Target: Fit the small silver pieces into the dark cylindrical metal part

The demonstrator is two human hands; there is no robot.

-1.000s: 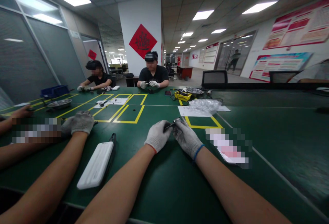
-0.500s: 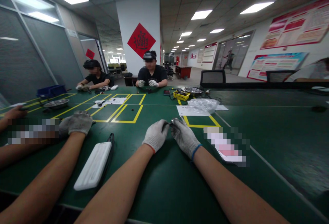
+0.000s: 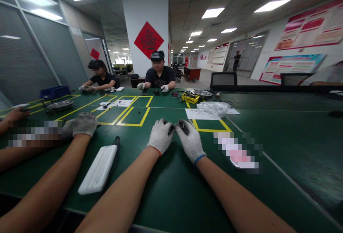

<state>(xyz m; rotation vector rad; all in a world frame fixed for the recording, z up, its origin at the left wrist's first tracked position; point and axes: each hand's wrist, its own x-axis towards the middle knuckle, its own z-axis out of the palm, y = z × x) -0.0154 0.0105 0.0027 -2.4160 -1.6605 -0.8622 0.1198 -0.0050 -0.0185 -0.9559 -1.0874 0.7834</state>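
Gloved left hand (image 3: 160, 136) and gloved right hand (image 3: 189, 140) pinch one small dark metal part (image 3: 179, 125) together, white ribbed plastic case (image 3: 98, 169) lying at eight o'clock

hands: our left hand (image 3: 160, 135) and right hand (image 3: 189, 137) have drawn closer, fingertips meeting | part (image 3: 183, 125): now curled inside our right fingers | person opposite (image 3: 158, 74): hands spread apart

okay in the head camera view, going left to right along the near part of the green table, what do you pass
Co-worker's gloved hand → white case → left hand → small dark part held between the hands → right hand → blurred-out card.
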